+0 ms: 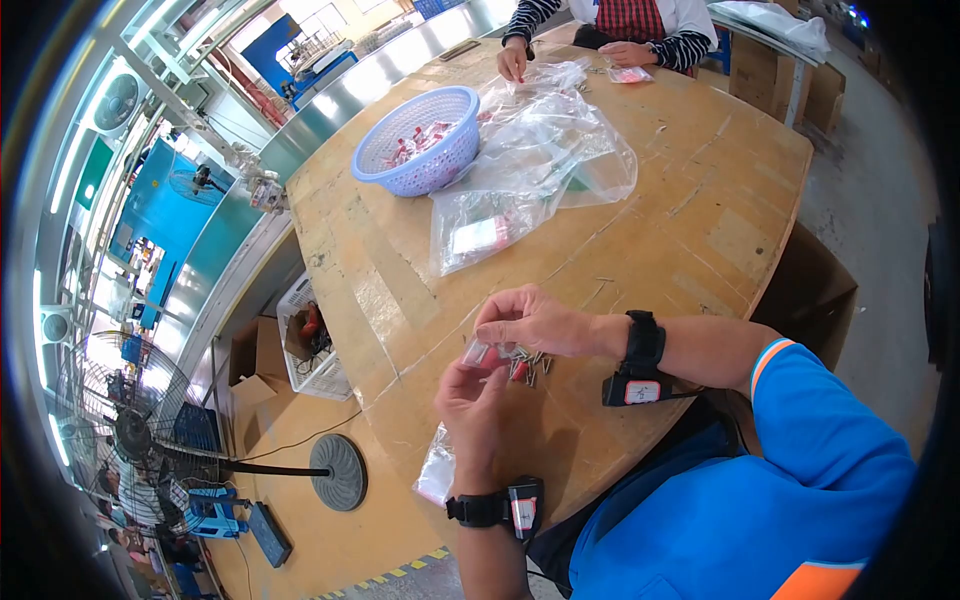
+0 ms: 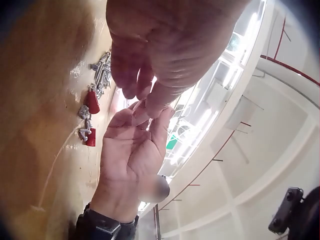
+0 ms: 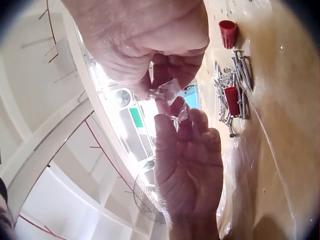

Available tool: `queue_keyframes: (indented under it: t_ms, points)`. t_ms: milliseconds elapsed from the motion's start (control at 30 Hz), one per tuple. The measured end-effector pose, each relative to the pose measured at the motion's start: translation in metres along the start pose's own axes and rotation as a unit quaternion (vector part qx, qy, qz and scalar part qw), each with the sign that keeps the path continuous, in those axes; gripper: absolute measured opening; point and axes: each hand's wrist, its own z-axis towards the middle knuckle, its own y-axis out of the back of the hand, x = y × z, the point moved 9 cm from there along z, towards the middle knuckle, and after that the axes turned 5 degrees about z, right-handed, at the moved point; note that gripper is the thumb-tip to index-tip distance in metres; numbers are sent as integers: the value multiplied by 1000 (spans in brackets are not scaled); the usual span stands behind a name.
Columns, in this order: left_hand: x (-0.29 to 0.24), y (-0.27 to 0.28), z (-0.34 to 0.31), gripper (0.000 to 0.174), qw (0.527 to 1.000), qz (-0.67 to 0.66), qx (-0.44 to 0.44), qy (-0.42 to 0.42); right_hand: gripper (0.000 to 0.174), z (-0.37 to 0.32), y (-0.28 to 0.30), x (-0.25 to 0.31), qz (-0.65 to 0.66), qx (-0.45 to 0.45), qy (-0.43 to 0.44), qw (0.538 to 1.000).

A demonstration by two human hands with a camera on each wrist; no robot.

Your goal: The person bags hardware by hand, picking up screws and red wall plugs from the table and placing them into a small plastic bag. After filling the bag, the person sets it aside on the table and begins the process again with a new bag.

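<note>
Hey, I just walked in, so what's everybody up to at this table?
A person in a blue shirt pinches a small clear plastic bag with the left hand and right hand. Loose screws and red caps lie below on the table. Across it, another person has one hand by a bag showing red, near a purple basket.

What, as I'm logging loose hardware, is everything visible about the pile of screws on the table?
The pile of screws is a loose jumble of silvery, metal-looking pieces with slim, apparently threaded shanks and wider heads. They lie at mixed angles on the tan table, some overlapping; their number is hard to tell. One red cap lies among them, against the screws, and a second red cap sits close by. The right hand and left hand are near, above the table, apart from the pile.
</note>
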Motion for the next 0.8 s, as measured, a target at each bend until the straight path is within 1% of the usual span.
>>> queue_keyframes:
  t_ms: [67, 167, 433, 533, 633, 800]
  points:
    - [0, -1, 0, 13, 1000, 12, 1, 9, 14, 0, -1, 0, 3, 6, 7, 1000]
    - [5, 3, -2, 14, 999, -30, -26, 10, 15, -1, -3, 0, 15, 13, 10, 1000]
    - [-4, 5, -1, 12, 999, -17, -36, 3, 16, -1, -5, 4, 11, 18, 21, 1000]
    - [-2, 6, -1, 13, 999, -19, -35, -2, 16, -2, -4, 4, 4, 9, 14, 1000]
    - [-1, 6, -1, 13, 999, -11, -40, -6, 17, 0, 0, -3, -7, -5, -16, 1000]
    - [-1, 7, -1, 13, 999, -8, -45, 1, 17, 0, 1, -1, 8, -14, -4, 1000]
